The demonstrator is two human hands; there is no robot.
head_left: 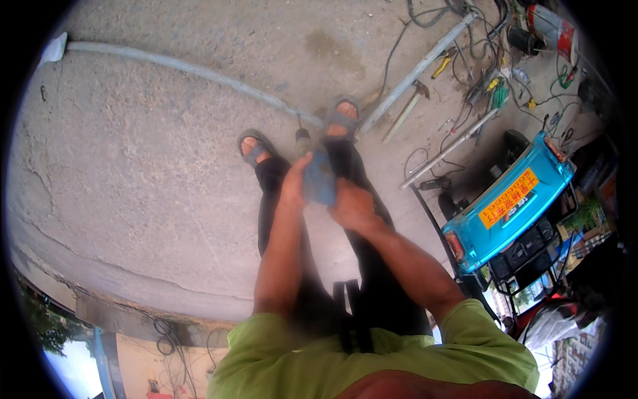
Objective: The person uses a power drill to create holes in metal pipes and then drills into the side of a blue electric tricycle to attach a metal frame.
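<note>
The left hand (pixel 296 178) and right hand (pixel 353 205) grasp a blue drill (pixel 319 177), its bit (pixel 299 122) aimed at a grey pipe (pixel 199 69) well inside the near edge of the concrete ground (pixel 133 173).

Your left hand (pixel 296 179): centre of the frame, closed in a grip, fingers partly hidden. Your left forearm (pixel 281 249): bare, running nearly upright from lower centre. Your right hand (pixel 353 207): just right of centre, set slightly lower than the left, fingers curled in. Your right forearm (pixel 409 263): bare, slanting up and leftward from lower right.
</note>
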